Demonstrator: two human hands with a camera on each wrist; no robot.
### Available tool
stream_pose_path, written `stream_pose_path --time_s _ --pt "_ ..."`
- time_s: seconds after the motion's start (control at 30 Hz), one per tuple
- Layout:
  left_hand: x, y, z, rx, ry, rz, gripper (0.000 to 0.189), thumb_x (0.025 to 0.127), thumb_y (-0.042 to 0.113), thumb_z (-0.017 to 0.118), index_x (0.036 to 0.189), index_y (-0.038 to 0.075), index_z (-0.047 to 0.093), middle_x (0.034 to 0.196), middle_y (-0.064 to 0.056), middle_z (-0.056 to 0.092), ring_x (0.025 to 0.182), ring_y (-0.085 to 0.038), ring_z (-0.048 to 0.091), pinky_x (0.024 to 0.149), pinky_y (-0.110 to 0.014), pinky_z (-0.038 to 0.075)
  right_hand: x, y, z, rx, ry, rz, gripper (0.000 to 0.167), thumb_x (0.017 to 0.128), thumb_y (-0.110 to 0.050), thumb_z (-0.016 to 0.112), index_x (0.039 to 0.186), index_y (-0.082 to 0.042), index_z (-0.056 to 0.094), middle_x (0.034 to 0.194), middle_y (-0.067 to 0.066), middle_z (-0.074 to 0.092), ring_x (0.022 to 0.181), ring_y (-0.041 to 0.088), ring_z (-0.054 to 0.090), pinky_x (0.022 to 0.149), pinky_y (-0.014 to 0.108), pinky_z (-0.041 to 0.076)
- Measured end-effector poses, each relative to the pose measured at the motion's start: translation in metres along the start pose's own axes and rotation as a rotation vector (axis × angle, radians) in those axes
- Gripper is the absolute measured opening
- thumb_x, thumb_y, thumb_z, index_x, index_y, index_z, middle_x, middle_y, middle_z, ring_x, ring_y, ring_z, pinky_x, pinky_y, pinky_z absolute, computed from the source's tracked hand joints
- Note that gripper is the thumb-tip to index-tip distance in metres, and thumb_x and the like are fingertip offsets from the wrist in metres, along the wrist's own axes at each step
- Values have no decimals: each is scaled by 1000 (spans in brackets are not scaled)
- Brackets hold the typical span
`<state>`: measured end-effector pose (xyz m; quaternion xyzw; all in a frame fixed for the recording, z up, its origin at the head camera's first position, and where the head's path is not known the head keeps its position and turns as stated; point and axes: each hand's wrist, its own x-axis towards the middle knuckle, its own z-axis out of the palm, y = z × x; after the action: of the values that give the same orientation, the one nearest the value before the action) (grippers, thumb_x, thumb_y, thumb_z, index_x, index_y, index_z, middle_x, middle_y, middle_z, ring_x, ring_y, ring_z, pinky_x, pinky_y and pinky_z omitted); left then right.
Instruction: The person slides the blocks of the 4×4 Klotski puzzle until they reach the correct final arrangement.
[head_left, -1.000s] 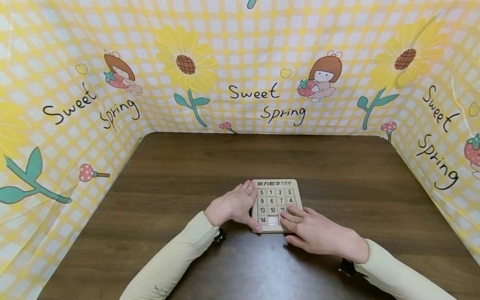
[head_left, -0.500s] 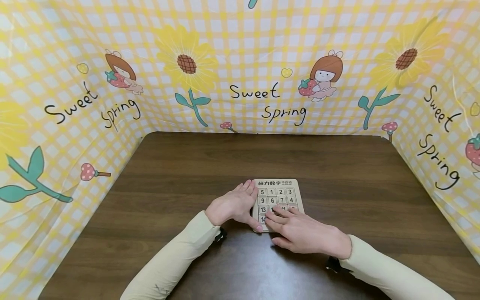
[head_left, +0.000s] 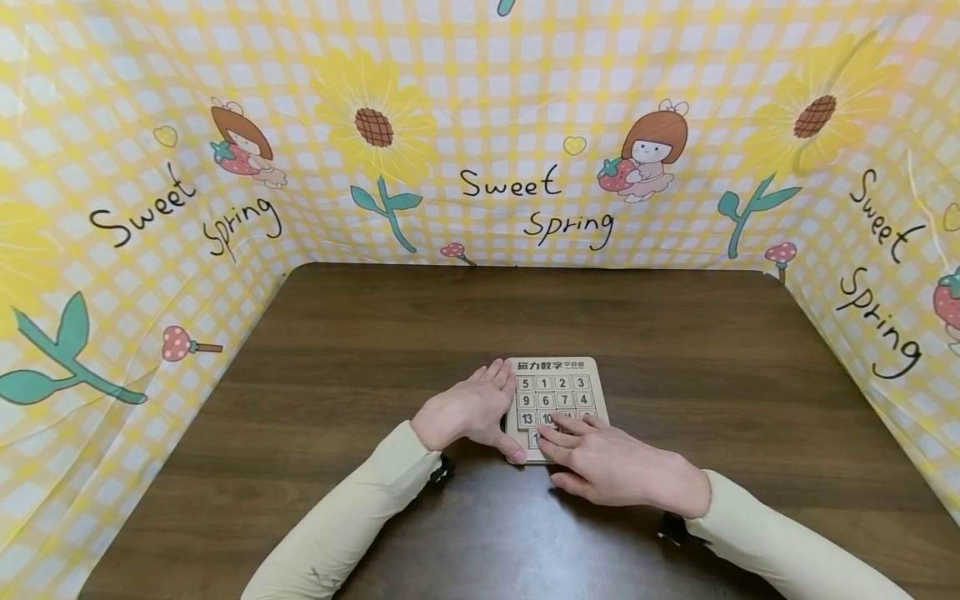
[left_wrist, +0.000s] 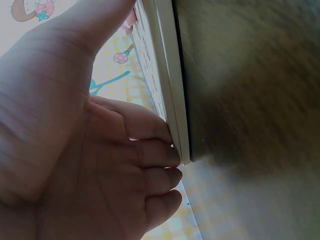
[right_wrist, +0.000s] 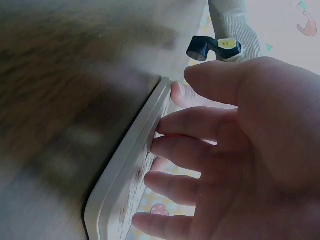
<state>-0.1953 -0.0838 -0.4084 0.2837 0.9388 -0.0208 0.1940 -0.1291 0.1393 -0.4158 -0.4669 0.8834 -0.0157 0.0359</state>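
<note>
A wooden number sliding puzzle (head_left: 555, 366) lies flat on the table, with numbered square tiles in rows. My left hand (head_left: 468, 410) rests along its left side, fingers stretched toward the far corner and thumb at the near left corner. The left wrist view shows those fingertips against the board's edge (left_wrist: 172, 100). My right hand (head_left: 618, 462) reaches in from the right with fingers extended, fingertips touching the lower tiles. Just left of them, a bottom-row tile (head_left: 534, 439) showing a "1" stands out of line with the 13 above. The rest of that row is hidden under the right fingers.
The dark wood table (head_left: 420, 317) stretches around the puzzle. A yellow checked cloth (head_left: 495, 100) with flower and "Sweet Spring" prints walls the back and both sides. A black wrist device (right_wrist: 212, 47) sits at the other sleeve in the right wrist view.
My right hand has swept left across the bottom row, then drifted slightly right. The 14 tile has slid right, off the left end of its row. My left hand has stayed in place.
</note>
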Motion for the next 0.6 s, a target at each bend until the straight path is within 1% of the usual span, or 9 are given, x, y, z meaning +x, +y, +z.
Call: stream_pose_path --time_s 0.13,0.33,0.5,0.6 --pt "0 0 0 -3 -2 0 127 70 76 68 156 -2 16 164 -21 8 154 -30 7 127 -40 13 -6 4 0 -6 15 2 50 98 -39 56 139 -11 56 146 9 54 140 35 43 108 59 41" --pt "0 1 0 -2 -2 -3 127 69 76 69 156 -1 16 164 -20 8 154 -31 8 127 -40 13 -12 8 0 8 7 11 48 98 -37 56 138 -11 56 146 10 54 140 36 43 105 61 42" --pt "-1 1 -1 -1 1 -2 127 69 76 69 156 -1 16 164 -21 9 154 -30 9 127 -40 13 -8 10 -3 -10 44 -12 47 98 -36 57 136 -8 58 143 13 56 138 36 46 104 59 44" --pt "-1 1 -1 1 0 0 127 70 76 69 156 -1 17 164 -21 9 154 -31 9 127 -40 13 -4 11 -6 -17 58 -8 48 98 -34 57 137 -6 57 142 13 57 137 36 47 104 60 45"
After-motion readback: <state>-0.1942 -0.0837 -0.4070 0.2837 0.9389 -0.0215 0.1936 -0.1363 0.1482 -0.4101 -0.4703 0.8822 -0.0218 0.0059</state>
